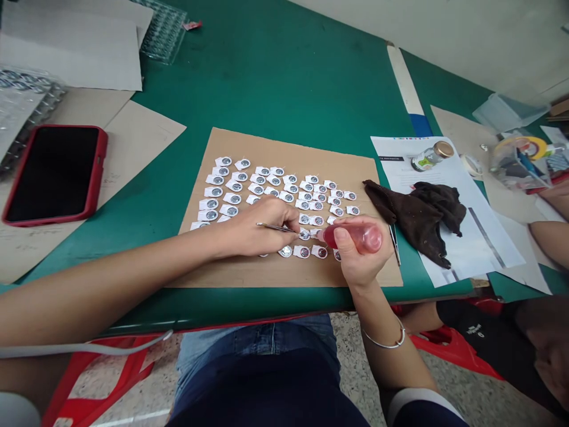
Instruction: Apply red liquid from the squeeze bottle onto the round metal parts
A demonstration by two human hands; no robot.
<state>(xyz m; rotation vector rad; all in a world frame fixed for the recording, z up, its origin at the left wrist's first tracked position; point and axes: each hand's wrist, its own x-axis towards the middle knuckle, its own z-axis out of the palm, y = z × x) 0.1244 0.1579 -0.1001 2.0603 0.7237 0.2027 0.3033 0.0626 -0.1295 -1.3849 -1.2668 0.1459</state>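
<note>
Dark-clothed lap, speckled floor, then green table [284, 77] with cardboard sheet [249, 273] — right hand [362, 255] grips a red squeeze bottle [353, 237], nozzle pointing left toward tweezers [278, 227] pinched level in left hand [255, 228], over small round parts [267, 184].

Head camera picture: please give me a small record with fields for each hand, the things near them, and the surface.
left hand: holds thin metal tweezers, tip at one small round silver part
right hand: grips a small soft red-filled plastic bottle, nozzle toward the same part
small round silver parts on white tabs: rows on a brown cardboard sheet
dark brown cloth: right of the cardboard, on white printed paper
phone in red case: far left
surface: green table
</note>
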